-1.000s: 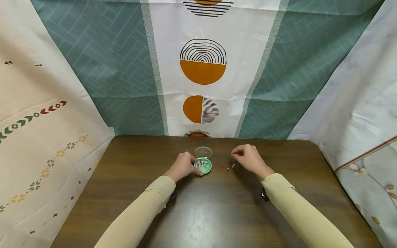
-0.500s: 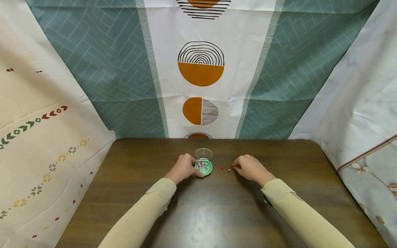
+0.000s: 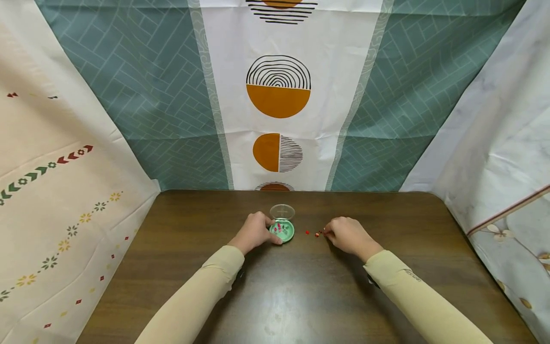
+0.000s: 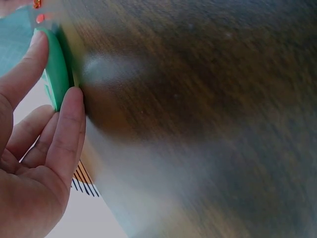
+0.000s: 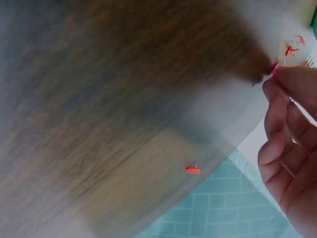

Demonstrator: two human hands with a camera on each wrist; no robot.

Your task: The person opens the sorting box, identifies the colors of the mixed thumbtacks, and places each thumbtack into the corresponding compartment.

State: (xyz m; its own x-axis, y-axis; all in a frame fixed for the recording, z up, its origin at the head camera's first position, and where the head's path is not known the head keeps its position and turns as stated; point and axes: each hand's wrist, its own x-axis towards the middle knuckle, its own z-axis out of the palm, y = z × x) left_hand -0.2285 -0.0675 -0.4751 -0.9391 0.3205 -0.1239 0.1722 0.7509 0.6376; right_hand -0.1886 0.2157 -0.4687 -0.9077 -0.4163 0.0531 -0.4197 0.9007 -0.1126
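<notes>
Currently the left hand [image 3: 254, 232] grips the round green plastic case [image 3: 289, 235] on the brown wooden table [image 3: 301, 286]; the right hand [image 3: 349, 235] pinches a red-headed metal tack [image 5: 275, 69] near loose red tacks [image 3: 317, 234]

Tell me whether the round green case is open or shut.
Open: in the head view, the clear lid extends beyond the far rim of the green case, leaving small pink pieces inside uncovered.
</notes>
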